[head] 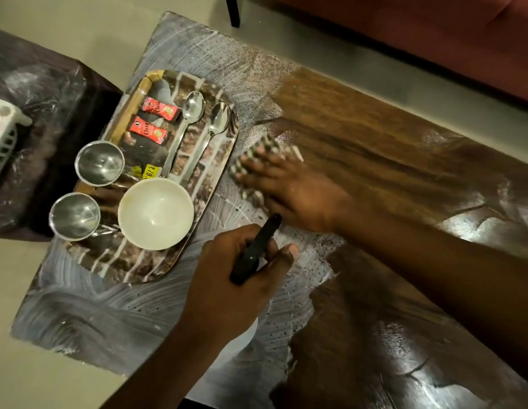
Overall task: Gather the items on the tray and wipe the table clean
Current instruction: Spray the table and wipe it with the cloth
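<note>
Black-and-white checked cloth [264, 147] lies flat on the table [374, 149], just beside the right edge of the tray [130, 262] and apart from it by a narrow strip of tabletop. The right hand [289, 190] presses on the cloth with straight, spread fingers. To the right of the cloth a broad band of bare brown wood runs toward the far end; the left end of the table, and the margin all round the tray, carries a whitish, streaky, speckled film.

The tray is a rounded rectangle with a brick-pattern print. It holds a white bowl [156, 213], two shiny steel cups [99, 162] [74, 216], two steel spoons [193, 107] [218, 118] lying side by side, and two red sachets [159, 108] [147, 131].

Nearer the camera, the left hand [227, 284] grips the black head of a spray bottle [253, 252], fingers curled round it, its nozzle pointing toward the right hand's wrist. Part of the white body shows below the hand.

A white slotted basket [3, 137] stands on a dark surface beyond the table's left end.
</note>
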`<state>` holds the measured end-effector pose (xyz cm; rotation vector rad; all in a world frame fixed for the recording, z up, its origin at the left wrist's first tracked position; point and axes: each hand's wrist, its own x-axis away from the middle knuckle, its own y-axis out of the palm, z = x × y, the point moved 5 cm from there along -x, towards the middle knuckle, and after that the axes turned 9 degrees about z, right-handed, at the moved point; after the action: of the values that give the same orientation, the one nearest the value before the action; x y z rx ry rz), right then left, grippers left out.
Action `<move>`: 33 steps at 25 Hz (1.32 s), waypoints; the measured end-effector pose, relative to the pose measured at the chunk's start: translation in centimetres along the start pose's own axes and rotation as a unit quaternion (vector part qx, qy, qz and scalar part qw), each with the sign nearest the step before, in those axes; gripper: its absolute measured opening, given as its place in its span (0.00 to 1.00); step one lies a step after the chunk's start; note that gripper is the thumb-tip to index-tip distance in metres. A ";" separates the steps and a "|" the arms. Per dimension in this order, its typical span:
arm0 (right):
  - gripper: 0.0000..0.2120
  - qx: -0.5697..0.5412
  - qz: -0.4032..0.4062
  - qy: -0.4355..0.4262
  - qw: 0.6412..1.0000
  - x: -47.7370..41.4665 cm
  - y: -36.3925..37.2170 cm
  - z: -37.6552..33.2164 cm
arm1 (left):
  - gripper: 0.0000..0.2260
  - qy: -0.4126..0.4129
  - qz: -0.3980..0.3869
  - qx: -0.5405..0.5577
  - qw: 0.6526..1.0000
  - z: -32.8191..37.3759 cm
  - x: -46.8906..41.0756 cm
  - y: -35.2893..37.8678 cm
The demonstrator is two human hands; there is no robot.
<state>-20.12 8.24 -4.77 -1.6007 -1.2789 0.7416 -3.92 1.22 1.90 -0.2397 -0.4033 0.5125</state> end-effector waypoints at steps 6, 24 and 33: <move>0.25 0.052 -0.079 -0.213 0.972 6.3 2.5 -2.7 | 0.13 0.016 -0.025 -0.012 0.999 -0.9 1.6 -1.5; 0.27 0.032 0.016 0.044 0.998 4.5 3.2 -5.7 | 0.12 -0.046 -0.075 -0.035 0.996 -5.9 8.1 -7.6; 0.26 0.003 0.003 -0.039 0.999 6.6 7.0 -13.7 | 0.21 -0.059 -0.049 0.003 0.997 -6.4 10.5 -7.2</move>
<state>-3.51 10.33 -5.22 -1.5850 -1.3280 0.8180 10.27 -0.21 1.78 -0.1844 -0.5253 0.4325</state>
